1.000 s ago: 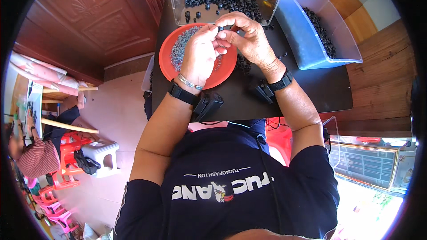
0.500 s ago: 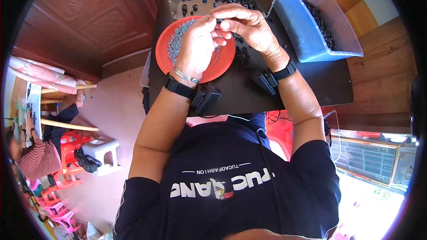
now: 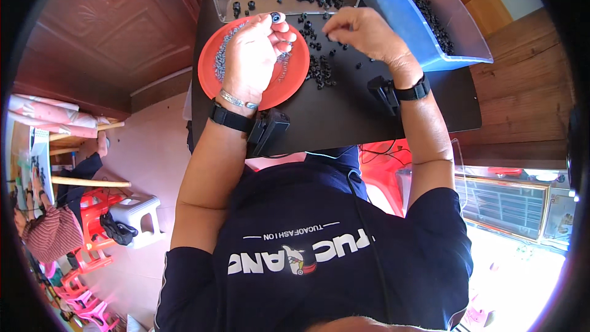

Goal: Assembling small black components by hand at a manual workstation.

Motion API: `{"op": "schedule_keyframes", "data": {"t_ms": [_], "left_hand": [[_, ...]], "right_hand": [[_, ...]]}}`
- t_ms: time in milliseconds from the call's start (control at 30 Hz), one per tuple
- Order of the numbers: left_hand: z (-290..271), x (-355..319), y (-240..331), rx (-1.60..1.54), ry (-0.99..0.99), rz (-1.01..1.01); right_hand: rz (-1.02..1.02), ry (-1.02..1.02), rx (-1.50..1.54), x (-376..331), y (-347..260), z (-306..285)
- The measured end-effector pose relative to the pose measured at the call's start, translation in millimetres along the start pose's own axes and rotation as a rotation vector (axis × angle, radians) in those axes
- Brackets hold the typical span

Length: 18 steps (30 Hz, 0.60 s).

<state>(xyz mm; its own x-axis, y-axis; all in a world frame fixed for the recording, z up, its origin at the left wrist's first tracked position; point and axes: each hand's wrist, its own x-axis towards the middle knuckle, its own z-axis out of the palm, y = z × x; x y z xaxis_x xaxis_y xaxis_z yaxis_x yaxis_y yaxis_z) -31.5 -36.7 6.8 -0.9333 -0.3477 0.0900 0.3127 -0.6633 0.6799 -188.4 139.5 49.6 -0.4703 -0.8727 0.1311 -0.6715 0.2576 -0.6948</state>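
My left hand is raised over the red plate, gripping a small black ring-shaped part between thumb and fingertips, its round opening showing. Beneath it, small grey pieces lie on the plate, partly covered by the hand. My right hand hovers above the dark table, to the right of the plate. Its fingers are bent and a little apart from the thumb, with nothing visible between them. Loose small black pieces lie on the table between the plate and this hand.
A clear bin of black ring-shaped parts stands at the far edge of the table. At the right is a bluish bin with more black pieces. Far left, another person sits near red stools and a white stool.
My hands were together at the black part; now they are apart. The right hand has moved away to the right, while the part stays in my left hand.
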Motion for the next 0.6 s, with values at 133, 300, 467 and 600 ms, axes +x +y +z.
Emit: {"op": "schedule_keyframes", "data": {"t_ms": [133,300,467,600], "left_hand": [[-4.1,0.0,0.4,0.030,0.016,-0.013],[-4.2,0.9,-0.6,0.052,0.014,-0.038],[4.7,-1.0,-0.9,0.032,0.055,-0.032],[8.8,-4.5,-9.5,0.065,-0.004,-0.048]], "right_hand": [[-0.189,-0.081,-0.380,-7.4,7.8,13.4],[-0.178,-0.131,-0.622,-3.4,15.0,21.5],[-0.050,-0.050,0.068,4.1,3.6,17.9],[-0.064,0.069,0.660,15.5,-18.2,22.0]]}}
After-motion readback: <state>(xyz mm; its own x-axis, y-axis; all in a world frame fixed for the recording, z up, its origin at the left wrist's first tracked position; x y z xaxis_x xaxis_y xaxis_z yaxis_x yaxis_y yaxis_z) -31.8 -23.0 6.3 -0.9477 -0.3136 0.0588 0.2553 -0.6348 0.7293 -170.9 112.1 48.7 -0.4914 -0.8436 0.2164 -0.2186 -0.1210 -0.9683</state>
